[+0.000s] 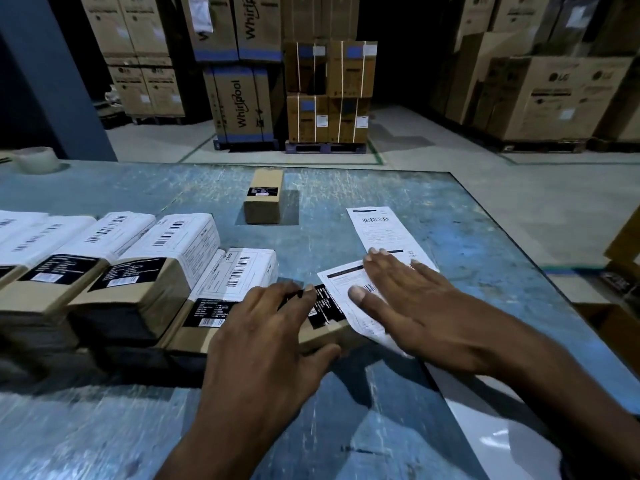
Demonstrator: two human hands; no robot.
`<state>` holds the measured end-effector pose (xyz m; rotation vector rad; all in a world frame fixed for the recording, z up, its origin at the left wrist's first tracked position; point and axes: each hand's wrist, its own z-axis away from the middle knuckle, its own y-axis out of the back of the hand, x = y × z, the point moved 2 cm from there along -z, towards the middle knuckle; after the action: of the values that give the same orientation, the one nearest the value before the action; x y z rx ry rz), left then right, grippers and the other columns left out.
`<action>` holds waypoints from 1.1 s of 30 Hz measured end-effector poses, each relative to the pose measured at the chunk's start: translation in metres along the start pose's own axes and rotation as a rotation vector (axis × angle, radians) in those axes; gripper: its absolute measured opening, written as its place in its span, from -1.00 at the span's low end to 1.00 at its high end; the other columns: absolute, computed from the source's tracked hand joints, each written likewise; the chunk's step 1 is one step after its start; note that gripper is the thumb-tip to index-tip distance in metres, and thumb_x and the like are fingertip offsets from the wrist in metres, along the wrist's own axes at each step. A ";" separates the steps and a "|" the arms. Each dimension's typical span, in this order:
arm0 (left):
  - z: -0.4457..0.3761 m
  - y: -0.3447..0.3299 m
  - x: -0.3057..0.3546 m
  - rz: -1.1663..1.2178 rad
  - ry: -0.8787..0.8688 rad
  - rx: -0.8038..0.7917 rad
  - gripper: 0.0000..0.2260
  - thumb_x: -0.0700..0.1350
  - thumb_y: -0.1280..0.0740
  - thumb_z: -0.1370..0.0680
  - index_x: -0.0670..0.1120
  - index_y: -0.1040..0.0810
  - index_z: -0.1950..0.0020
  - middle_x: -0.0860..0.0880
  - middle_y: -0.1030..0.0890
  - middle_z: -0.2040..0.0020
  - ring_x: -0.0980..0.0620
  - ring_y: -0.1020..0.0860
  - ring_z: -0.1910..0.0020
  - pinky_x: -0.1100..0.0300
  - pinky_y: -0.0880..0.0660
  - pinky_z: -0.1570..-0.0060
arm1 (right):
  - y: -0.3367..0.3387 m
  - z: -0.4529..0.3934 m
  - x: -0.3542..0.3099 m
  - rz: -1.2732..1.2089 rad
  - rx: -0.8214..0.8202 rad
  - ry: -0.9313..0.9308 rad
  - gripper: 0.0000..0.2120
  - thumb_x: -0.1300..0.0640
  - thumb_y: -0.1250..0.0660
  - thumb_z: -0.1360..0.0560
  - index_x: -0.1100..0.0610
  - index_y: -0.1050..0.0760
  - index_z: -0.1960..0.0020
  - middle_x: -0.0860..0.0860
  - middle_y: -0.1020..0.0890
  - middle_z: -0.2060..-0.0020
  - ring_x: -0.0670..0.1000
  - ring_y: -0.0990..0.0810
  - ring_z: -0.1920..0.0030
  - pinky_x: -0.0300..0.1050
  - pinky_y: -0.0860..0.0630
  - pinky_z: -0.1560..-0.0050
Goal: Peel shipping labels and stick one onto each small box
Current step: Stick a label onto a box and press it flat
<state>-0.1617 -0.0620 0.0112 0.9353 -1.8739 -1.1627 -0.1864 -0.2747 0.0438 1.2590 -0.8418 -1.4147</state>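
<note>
On a scuffed blue table (450, 216) in an appliance warehouse, a worker smoothed a shipping label (341, 284) onto a small box (325, 332) lying at the near end of a row. The right hand (412, 303), fingers straight and spread, pressed flat on the white label, which overhung the box's right edge. The left hand (266, 341) steadied the box, fingers curled over its black-printed top and thumb against its near side. To the left, labelled boxes (145, 271) stood packed side by side, their white labels wrapped over the tops. One bare box (264, 197) waited alone farther back, and a label sheet (381, 230) lay just beyond the right hand's fingertips. A roll of tape (36, 160) sat at the far left edge. Judging by the layout, the sticking step was under way: the overhang would next need folding down the box's side and rubbing flat, before the lone box was fetched and another label peeled.
</note>
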 end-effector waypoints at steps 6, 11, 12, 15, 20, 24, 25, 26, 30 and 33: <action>0.003 -0.005 -0.003 -0.027 -0.024 0.046 -0.37 0.28 -0.60 -0.32 0.09 -0.66 -0.34 0.10 -0.66 -0.26 0.00 -0.62 -0.17 0.06 -0.61 0.01 | 0.008 0.005 0.004 -0.076 0.154 0.026 -0.18 -0.56 0.40 -0.52 -0.23 0.30 -0.69 -0.37 0.30 -0.63 -0.50 0.39 -0.50 -0.30 0.36 -0.59; 0.005 -0.007 -0.003 0.007 -0.031 0.118 -0.40 0.24 -0.57 -0.33 0.10 -0.66 -0.34 0.11 -0.66 -0.27 0.01 -0.62 -0.21 0.10 -0.60 -0.02 | -0.008 0.008 -0.034 -0.021 0.025 0.258 -0.31 -0.39 0.29 -0.61 -0.23 0.27 -0.70 -0.36 0.28 -0.64 -0.49 0.39 -0.52 -0.30 0.36 -0.59; 0.005 -0.007 -0.003 0.010 -0.035 0.130 -0.40 0.25 -0.55 -0.34 0.10 -0.66 -0.34 0.12 -0.66 -0.27 0.02 -0.62 -0.21 0.10 -0.59 -0.02 | -0.012 0.005 -0.033 0.018 0.031 0.250 -0.29 -0.39 0.30 -0.61 -0.21 0.28 -0.71 -0.32 0.27 -0.66 -0.46 0.39 -0.53 -0.27 0.36 -0.61; 0.005 -0.007 -0.004 -0.009 -0.049 0.147 -0.41 0.29 -0.53 -0.36 0.10 -0.65 -0.34 0.11 -0.65 -0.27 0.03 -0.60 -0.20 0.10 -0.60 0.00 | -0.009 0.001 -0.016 0.027 0.053 0.103 -0.20 -0.43 0.38 -0.54 -0.16 0.30 -0.71 -0.25 0.28 -0.68 -0.40 0.38 -0.57 -0.24 0.34 -0.63; 0.005 -0.006 -0.003 -0.012 -0.034 0.153 -0.37 0.31 -0.57 -0.30 0.08 -0.68 -0.31 0.11 -0.67 -0.24 0.02 -0.62 -0.17 0.09 -0.60 0.02 | -0.001 -0.009 0.016 0.037 0.091 -0.086 -0.23 -0.39 0.41 -0.59 -0.07 0.31 -0.71 -0.20 0.28 -0.68 -0.33 0.39 -0.59 -0.09 0.40 -0.65; 0.005 -0.007 -0.003 -0.013 -0.034 0.156 -0.37 0.29 -0.60 -0.29 0.08 -0.69 -0.30 0.11 -0.67 -0.24 0.02 -0.63 -0.17 0.09 -0.60 0.01 | 0.005 -0.008 0.013 -0.015 0.285 -0.047 -0.36 -0.36 0.39 -0.64 -0.18 0.30 -0.66 -0.29 0.24 -0.66 -0.43 0.36 -0.56 -0.14 0.31 -0.67; 0.005 -0.007 -0.003 -0.005 -0.032 0.157 -0.37 0.28 -0.61 -0.29 0.09 -0.69 -0.31 0.12 -0.67 -0.24 0.02 -0.63 -0.17 0.08 -0.60 0.01 | 0.004 -0.006 0.003 -0.056 0.289 0.020 -0.41 -0.33 0.35 -0.68 -0.21 0.29 -0.66 -0.32 0.24 -0.65 -0.46 0.35 -0.54 -0.20 0.30 -0.66; 0.005 -0.007 -0.003 0.008 -0.032 0.162 -0.38 0.26 -0.61 -0.29 0.10 -0.68 -0.31 0.12 -0.67 -0.24 0.02 -0.63 -0.18 0.08 -0.60 0.01 | 0.001 -0.005 -0.009 -0.072 0.251 0.099 -0.43 -0.29 0.32 -0.71 -0.21 0.26 -0.68 -0.34 0.24 -0.65 -0.48 0.35 -0.53 -0.26 0.30 -0.64; 0.006 -0.008 -0.004 0.032 -0.046 0.192 -0.43 0.23 -0.58 -0.35 0.14 -0.66 -0.33 0.15 -0.65 -0.23 0.04 -0.62 -0.17 0.10 -0.59 0.05 | -0.024 -0.008 -0.030 0.063 0.185 0.249 -0.39 -0.24 0.30 -0.71 -0.13 0.13 -0.74 -0.27 0.16 -0.68 -0.40 0.33 -0.58 -0.29 0.35 -0.60; 0.006 -0.008 -0.005 -0.006 -0.038 0.181 -0.38 0.28 -0.60 -0.30 0.10 -0.68 -0.32 0.13 -0.66 -0.24 0.04 -0.63 -0.17 0.11 -0.59 0.06 | -0.023 -0.013 -0.015 0.056 0.228 0.127 -0.29 -0.28 0.35 -0.63 -0.11 0.13 -0.74 -0.21 0.11 -0.71 -0.33 0.25 -0.63 -0.31 0.34 -0.59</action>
<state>-0.1627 -0.0583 0.0011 1.0240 -2.0340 -1.0333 -0.1801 -0.2532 0.0232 1.4696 -0.9638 -1.2055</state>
